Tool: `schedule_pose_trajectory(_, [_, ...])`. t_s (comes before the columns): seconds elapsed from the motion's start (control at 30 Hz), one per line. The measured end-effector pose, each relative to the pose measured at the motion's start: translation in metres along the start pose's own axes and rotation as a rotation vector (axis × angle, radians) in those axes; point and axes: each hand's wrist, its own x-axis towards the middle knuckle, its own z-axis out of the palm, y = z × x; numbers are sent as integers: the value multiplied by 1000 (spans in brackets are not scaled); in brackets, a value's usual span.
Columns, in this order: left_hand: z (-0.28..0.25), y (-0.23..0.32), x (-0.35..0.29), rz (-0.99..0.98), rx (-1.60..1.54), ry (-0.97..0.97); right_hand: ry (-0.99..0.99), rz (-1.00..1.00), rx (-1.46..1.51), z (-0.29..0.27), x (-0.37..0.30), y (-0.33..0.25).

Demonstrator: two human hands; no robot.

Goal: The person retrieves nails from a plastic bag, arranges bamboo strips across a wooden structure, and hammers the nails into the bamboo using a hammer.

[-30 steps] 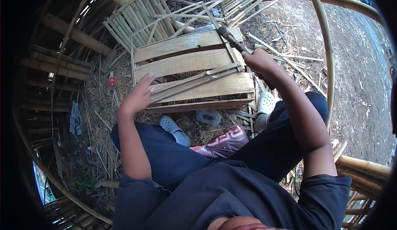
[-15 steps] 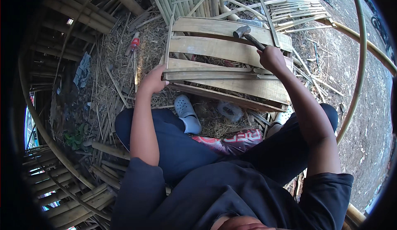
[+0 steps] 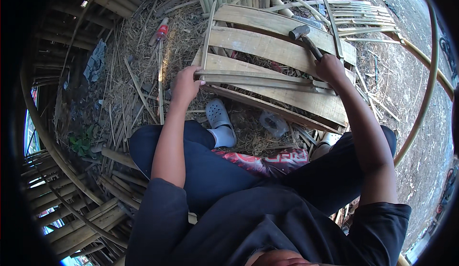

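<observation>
Before me lies a wooden slat crate [image 3: 265, 42] with gaps between its pale boards. Thin bamboo strips [image 3: 253, 78] run across it near its front side, and a narrow frame of strips rises round its edges. At the crate's left front corner, my left hand [image 3: 185, 85] is closed on the ends of the bamboo strips, its thumb toward me. My right hand [image 3: 331, 70] is wrapped round the dark handle of a hammer [image 3: 308, 43] above the crate's right part. The hammer's metal head points up and left, over the boards.
Straw and bamboo scraps litter the ground. A red-labelled bottle [image 3: 162, 31] lies to the left; a clear plastic bag [image 3: 274, 124] sits by my grey clog [image 3: 218, 114]. A bundle of split bamboo [image 3: 363, 16] stands far right, and a curved bamboo pole [image 3: 424, 98] arcs along the right.
The view has shifted, so the crate appears higher, further right and slanting down to the right. Both hands keep their holds, the right one still on the hammer.
</observation>
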Motion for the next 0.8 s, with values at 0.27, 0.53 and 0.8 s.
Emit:
schedule_pose_trajectory(0.27, [7,-3,8,-105,42,2,-82,44,-38,-11,-4,-4])
schedule_pose_trajectory(0.53, [7,-13,9,-76,-68,28,147,-73,-87,-25,-32,-20])
schedule_pose_trajectory(0.8, [12,-11,13,-91,-186,35,53,-334,33,2,-87,-64])
